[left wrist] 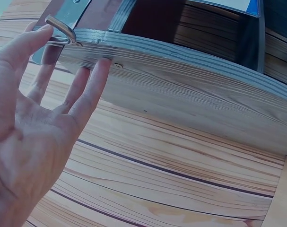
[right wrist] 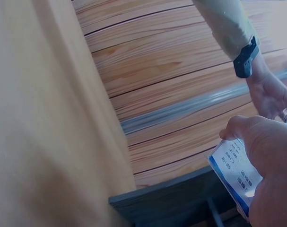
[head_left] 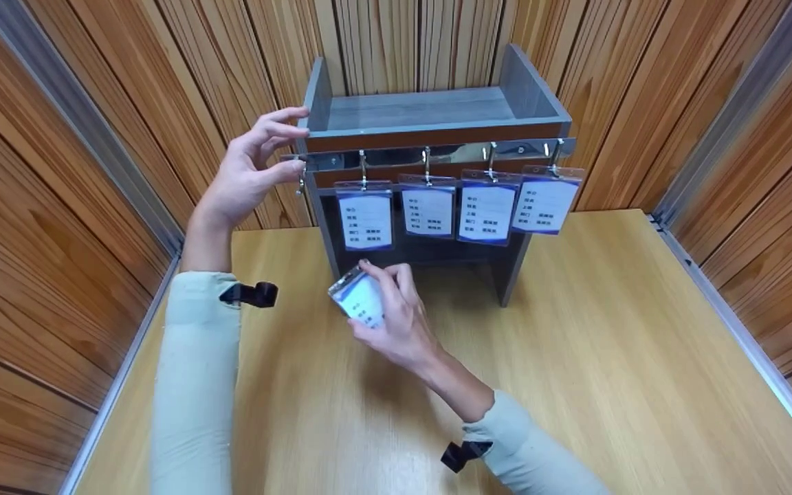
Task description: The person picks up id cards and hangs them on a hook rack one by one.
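My right hand [head_left: 399, 320] pinches a badge holder [head_left: 361, 302] between thumb and fingers, below the hanging row. In the right wrist view the badge's printed face shows white and blue beside the thumb. My left hand [head_left: 245, 161] is at the left end of the grey rack, fingers extended against its side panel [left wrist: 148, 85]. Its thumb touches the leftmost metal hook [left wrist: 63, 30], which carries no badge. Several clear badge holders [head_left: 368, 216] with white and blue cards hang from the other hooks along the metal rail [head_left: 396, 158].
The grey rack [head_left: 537, 86] stands on a light wood table [head_left: 609, 344], against a slatted wood wall [head_left: 430, 41]. Wood-panelled walls with metal edge strips [head_left: 733, 124] rise on both sides. Black straps [head_left: 251, 294] sit at the sleeve cuffs.
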